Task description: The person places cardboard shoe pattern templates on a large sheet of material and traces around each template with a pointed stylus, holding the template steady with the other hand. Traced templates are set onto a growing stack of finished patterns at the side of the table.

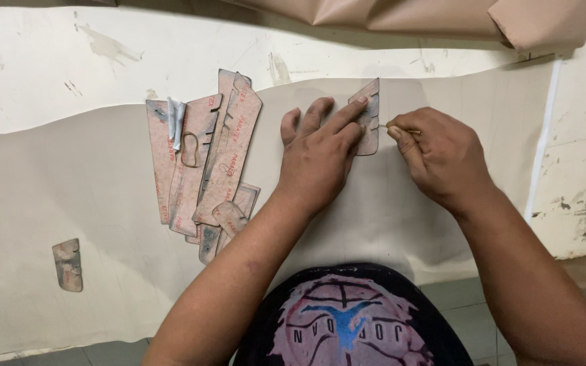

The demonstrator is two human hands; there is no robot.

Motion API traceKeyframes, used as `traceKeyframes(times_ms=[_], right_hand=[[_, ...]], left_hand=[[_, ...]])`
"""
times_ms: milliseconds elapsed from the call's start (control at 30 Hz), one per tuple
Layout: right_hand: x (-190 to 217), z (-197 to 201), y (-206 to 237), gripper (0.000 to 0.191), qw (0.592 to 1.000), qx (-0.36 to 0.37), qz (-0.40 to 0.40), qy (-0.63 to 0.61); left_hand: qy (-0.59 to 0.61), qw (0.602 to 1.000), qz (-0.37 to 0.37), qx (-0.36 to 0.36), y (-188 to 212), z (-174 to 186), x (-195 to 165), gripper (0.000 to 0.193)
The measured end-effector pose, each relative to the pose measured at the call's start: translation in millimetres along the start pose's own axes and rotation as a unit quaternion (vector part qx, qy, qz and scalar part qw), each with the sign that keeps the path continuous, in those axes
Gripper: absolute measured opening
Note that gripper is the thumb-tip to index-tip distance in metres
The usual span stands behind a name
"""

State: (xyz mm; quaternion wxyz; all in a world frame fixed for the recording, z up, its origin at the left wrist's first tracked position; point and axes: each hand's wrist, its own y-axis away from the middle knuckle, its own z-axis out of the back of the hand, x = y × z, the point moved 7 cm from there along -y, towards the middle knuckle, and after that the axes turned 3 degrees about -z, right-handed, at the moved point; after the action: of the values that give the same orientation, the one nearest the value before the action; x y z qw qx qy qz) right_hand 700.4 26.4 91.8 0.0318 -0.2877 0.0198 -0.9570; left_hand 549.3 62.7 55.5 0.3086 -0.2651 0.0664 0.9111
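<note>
My left hand [320, 152] lies flat with fingers spread, its fingertips pressing a small cardboard pattern piece [372, 135] down on a beige sheet of material [69, 190]. My right hand [439, 156] is closed on a thin marking tool [395, 128] whose tip touches the right edge of that pattern piece. Part of the pattern piece is hidden under my left fingers.
A pile of several cardboard pattern pieces [205, 163] lies left of my left hand. One small pattern piece [68, 265] sits alone at the lower left. A folded tan sheet [442, 17] lies at the back of the worn white table [49, 61]. The table's right edge [544, 156] is beside my right hand.
</note>
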Motion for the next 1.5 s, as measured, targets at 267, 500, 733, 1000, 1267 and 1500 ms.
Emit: traceKeyframes(times_ms=[267,500,733,1000,1267,1500], right_hand=[[2,-3,1,0.008,0.999,0.015,-0.004,-0.028],[4,0,12,0.009,1.000,0.004,-0.008,-0.011],[20,-3,23,0.006,0.999,0.027,0.041,-0.019],[35,-14,19,0.009,0.995,0.013,0.078,-0.059],[29,-8,9,0.006,0.998,-0.011,0.021,-0.052],[30,1,-14,0.006,0.998,0.011,0.050,-0.021]], left_hand=[[0.004,1.000,-0.003,-0.001,0,2,2,0.013],[0.013,1.000,-0.001,-0.004,-1,1,2,0.013],[0.006,1.000,-0.013,0.003,0,-4,5,0.014],[0.019,1.000,-0.023,-0.003,2,-3,6,0.013],[-0.085,0.992,-0.056,0.080,2,-8,-11,0.033],[-0.091,0.973,0.023,0.213,14,-91,-49,0.077]])
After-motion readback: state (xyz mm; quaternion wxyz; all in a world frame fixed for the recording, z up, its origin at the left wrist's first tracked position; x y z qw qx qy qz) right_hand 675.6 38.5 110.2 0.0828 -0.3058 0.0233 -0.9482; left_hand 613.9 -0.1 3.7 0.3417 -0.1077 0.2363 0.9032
